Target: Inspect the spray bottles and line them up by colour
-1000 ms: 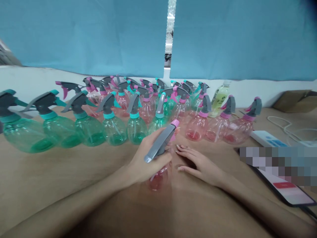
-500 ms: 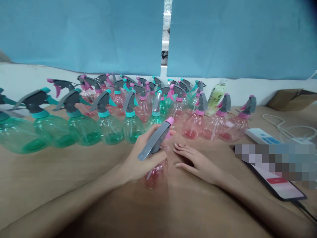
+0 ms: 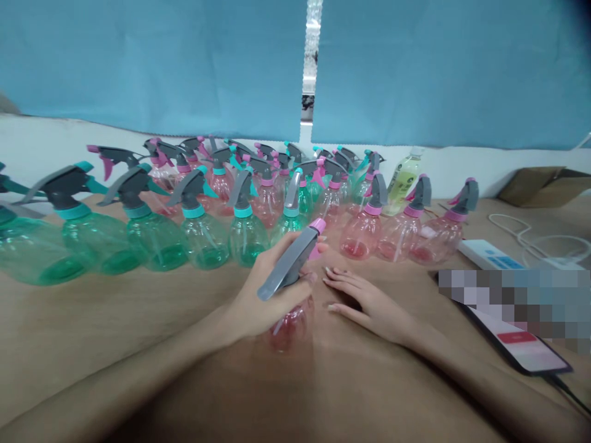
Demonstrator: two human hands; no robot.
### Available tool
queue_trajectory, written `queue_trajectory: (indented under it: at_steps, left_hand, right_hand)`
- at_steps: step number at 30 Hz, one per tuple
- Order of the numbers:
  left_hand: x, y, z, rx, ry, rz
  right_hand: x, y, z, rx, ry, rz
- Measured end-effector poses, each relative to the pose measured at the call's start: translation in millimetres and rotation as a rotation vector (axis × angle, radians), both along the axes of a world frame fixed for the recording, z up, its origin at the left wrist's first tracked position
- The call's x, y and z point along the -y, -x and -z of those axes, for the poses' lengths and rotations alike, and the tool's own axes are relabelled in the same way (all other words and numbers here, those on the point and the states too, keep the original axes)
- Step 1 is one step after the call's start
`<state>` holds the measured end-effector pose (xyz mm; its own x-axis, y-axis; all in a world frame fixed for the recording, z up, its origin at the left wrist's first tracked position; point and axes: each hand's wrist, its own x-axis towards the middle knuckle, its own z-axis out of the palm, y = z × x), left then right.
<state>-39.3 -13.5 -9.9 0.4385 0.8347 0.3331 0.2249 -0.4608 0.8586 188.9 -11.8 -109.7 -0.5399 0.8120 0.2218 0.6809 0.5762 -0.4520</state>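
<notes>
My left hand point(image 3: 263, 289) is wrapped round the neck of a pink spray bottle point(image 3: 289, 329) with a grey head and a pink nozzle. The fingers hide its collar and most of its trigger. Some red liquid shows in its lower part. My right hand point(image 3: 369, 304) lies palm down on the table just right of that bottle, fingers stretched out, holding nothing. Beyond my hands stand green spray bottles point(image 3: 205, 240) with turquoise collars on the left, and pink spray bottles point(image 3: 360, 237) on the right.
More spray bottles crowd behind the front row. A phone point(image 3: 521, 338) with a cable lies on the wooden table point(image 3: 184, 381) at right, near a white power strip point(image 3: 489, 253). Farther back are a drink bottle point(image 3: 406, 178), a white cord point(image 3: 521, 231) and a brown box point(image 3: 540, 186).
</notes>
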Motion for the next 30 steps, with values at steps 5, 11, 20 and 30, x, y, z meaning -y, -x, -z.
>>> queue_trajectory:
  at_steps: [5, 11, 20, 30]
  left_hand:
    - [0.7, 0.8, -0.2, -0.021, 0.014, -0.006]
    - [1.1, 1.3, -0.3, -0.007, 0.007, -0.001]
    - [0.7, 0.6, -0.3, -0.017, 0.000, 0.009]
    - [1.2, 0.7, -0.2, 0.030, -0.003, 0.025]
  right_hand:
    - [-0.1, -0.3, 0.6, 0.001, -0.002, 0.001]
    - [-0.3, -0.8, 1.4, -0.001, -0.001, -0.004]
    - [-1.8, -3.1, 3.4, -0.021, 0.008, -0.009]
    - [-3.7, -3.8, 4.7, -0.033, 0.015, -0.006]
